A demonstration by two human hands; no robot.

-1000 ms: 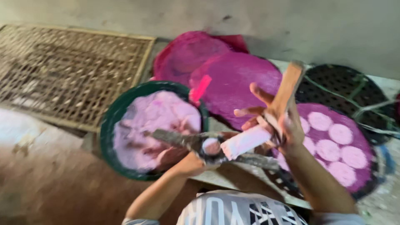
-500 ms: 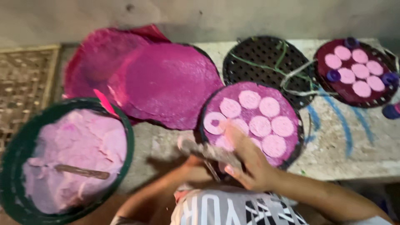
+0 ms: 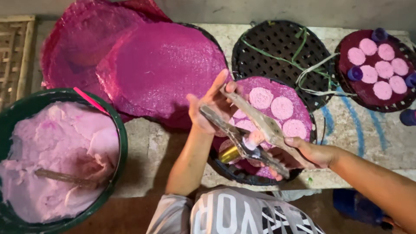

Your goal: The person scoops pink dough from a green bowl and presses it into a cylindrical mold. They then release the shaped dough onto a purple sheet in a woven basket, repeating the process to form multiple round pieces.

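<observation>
My left hand (image 3: 211,108) grips the upper end of a dark flat mould tool (image 3: 236,136), fingers partly spread. Across it lies a pale wooden spatula (image 3: 260,119), which my right hand (image 3: 308,155) holds by its lower end. A lump of pink dough (image 3: 252,139) sits where the two tools cross, beside a brass ring (image 3: 229,154). Both hands hover over a round black tray (image 3: 242,175) lined with magenta mesh and carrying several pink dough discs (image 3: 281,107). At the left, a green bowl (image 3: 123,143) holds pink dough (image 3: 56,151) with a stick (image 3: 65,177) lying in it.
Magenta mesh sheets (image 3: 160,69) are piled behind the bowl. An unlined black tray (image 3: 277,47) with loose cords sits at the back. A further tray (image 3: 390,106) at the right has pink discs and purple caps (image 3: 355,73). A bamboo rack (image 3: 17,52) is far left; all rest on a stone ledge (image 3: 372,134).
The view swung right from the bowl to the tray. Both hands carried the tools and a dough lump from above the bowl to over the disc tray.
</observation>
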